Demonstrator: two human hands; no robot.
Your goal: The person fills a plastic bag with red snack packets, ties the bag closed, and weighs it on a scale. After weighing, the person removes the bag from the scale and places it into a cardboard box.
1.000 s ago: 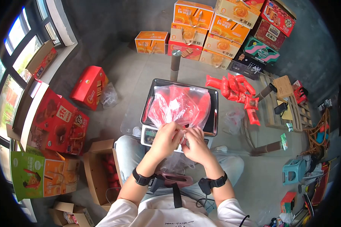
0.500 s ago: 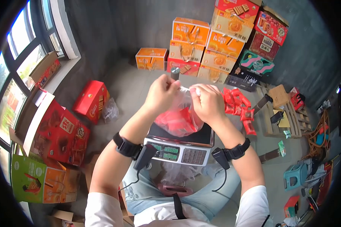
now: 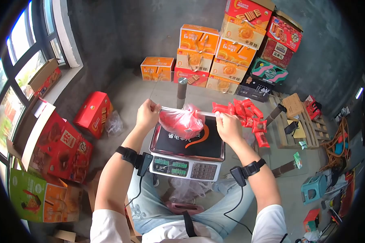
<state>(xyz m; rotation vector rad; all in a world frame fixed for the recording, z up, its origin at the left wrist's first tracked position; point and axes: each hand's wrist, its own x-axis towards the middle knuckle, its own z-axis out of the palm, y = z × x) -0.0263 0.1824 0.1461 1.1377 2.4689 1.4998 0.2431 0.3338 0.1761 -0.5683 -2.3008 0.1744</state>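
Note:
A clear plastic bag [image 3: 182, 121] with red packets inside hangs above the black plate of a digital scale [image 3: 185, 168]. Its neck is drawn into twisted strands that stretch to both sides. My left hand [image 3: 148, 115] pinches the strand at the left end. At the right end my right hand [image 3: 230, 126] grips the other strand between thumb and fingers. Loose red packets [image 3: 247, 115] lie on the glass table just beyond my right hand.
Stacked orange and red boxes [image 3: 198, 40] stand by the back wall. Open cartons [image 3: 69, 146] are at the left under the windows. A wooden pallet [image 3: 288, 133] and a blue stool [image 3: 313, 188] are at the right. A table leg [image 3: 181, 95] shows through the glass.
My hands have moved apart and down, pulling the bag's neck out sideways. The bag is now gathered tight and lifted off the scale plate's front, and the view has shifted slightly.

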